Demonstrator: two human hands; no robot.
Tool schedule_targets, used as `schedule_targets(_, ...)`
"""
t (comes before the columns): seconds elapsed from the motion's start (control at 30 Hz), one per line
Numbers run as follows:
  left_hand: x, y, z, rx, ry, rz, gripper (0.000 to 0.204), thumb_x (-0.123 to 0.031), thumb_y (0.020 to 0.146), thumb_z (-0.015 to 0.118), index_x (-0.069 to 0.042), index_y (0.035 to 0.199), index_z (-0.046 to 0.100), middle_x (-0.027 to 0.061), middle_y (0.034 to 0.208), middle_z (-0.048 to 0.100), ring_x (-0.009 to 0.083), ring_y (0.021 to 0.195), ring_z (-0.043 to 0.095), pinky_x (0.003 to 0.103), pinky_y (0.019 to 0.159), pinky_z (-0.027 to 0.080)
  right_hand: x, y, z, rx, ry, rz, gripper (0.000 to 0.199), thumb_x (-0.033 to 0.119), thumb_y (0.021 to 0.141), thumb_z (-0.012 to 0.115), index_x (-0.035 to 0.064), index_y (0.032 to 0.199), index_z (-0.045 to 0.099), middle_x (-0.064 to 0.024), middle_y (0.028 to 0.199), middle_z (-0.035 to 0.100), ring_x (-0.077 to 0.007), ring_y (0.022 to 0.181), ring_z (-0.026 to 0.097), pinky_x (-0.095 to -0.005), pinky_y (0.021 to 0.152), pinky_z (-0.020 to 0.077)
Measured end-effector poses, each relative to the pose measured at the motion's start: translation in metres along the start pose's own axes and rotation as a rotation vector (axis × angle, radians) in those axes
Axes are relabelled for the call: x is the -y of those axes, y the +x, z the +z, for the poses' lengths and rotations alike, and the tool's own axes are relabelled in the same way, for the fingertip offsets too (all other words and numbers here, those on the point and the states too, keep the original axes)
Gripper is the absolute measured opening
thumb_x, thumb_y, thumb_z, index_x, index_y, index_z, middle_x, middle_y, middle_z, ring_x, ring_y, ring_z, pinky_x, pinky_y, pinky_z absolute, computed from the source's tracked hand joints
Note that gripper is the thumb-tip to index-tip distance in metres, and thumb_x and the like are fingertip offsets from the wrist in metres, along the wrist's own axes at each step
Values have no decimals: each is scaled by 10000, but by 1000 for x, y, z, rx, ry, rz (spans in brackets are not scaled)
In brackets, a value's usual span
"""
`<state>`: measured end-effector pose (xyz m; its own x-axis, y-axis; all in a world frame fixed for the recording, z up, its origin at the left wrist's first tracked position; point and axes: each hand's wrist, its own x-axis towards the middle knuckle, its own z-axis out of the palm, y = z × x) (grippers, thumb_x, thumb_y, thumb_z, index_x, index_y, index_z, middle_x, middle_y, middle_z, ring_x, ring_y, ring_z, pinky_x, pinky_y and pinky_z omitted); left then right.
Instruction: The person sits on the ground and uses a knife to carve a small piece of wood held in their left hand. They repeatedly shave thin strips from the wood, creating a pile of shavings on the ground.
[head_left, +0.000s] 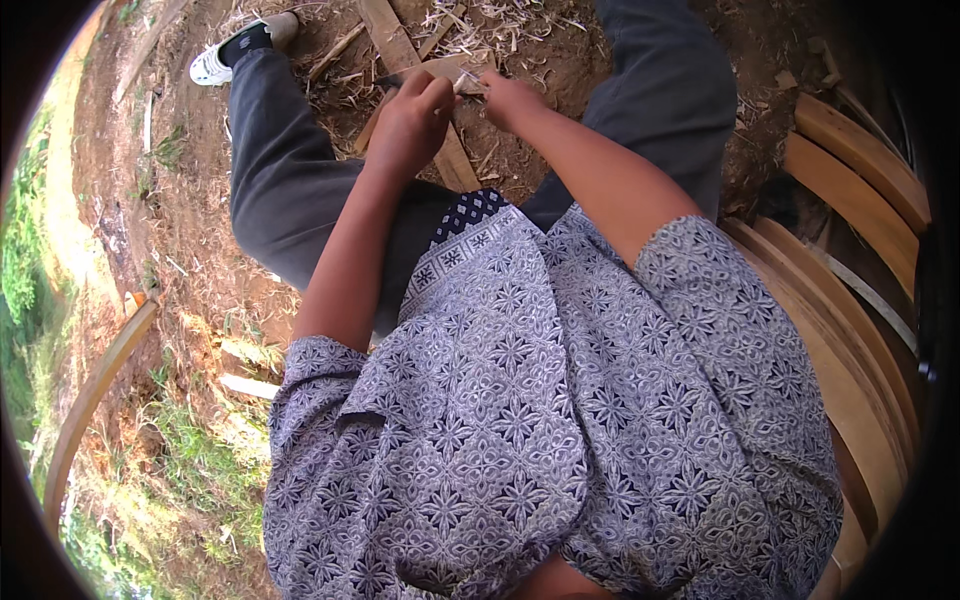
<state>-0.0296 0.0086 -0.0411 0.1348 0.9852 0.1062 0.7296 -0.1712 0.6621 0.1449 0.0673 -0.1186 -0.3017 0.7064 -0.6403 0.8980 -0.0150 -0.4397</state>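
My left hand (408, 125) is closed in a fist-like grip, its knuckles facing up, and whatever lies inside it is hidden. Close by on the right, my right hand (508, 102) pinches a thin pale stick (467, 80) whose other end reaches the fingers of the left. Just beyond both hands lies a flat, grey-brown piece (450, 68) with a pointed dark end at the left; I cannot tell whether it is wood or a blade. Below the hands, a narrow wooden board (455, 163) runs across the ground between my legs.
Pale wood shavings (540, 45) litter the brown soil. Long wooden planks (830, 360) are stacked close on my right, with more boards (855, 170) farther up. To the left, a long piece of wood (95, 400) stands near grass (200, 460).
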Motion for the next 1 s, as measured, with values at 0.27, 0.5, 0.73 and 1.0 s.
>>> schedule_targets(0.27,7,-3,-2,-46,-15,-33,167,-115,916,737,-30,895,594,147,892,609,383,797,639,451,689,519,-11,-27,-17,-45,146,-47,348,260,1037,517,195,1379,527,-218,1099,706,-405,1027,689,-517,858,532)
schedule_targets(0.5,9,-2,3,-46,13,7,185,-132,926,732,-27,886,584,149,895,612,389,780,642,456,670,519,-10,-32,-13,34,51,-72,343,264,1038,511,174,1369,519,-219,1102,702,-417,1032,681,-531,855,521)
schedule_targets(0.73,-3,-2,4,-18,31,-19,199,-143,926,738,-30,870,584,143,873,606,384,765,635,454,657,511,-27,5,11,-11,47,38,353,275,1035,500,199,1380,519,-203,1118,701,-415,1034,684,-534,851,523)
schedule_targets(1.0,7,-3,2,-62,39,-37,214,-146,906,763,-33,861,588,143,865,607,380,762,636,448,653,514,-11,-31,-21,36,64,-119,307,283,1042,510,200,1336,543,-200,1065,707,-407,976,697,-523,794,531)
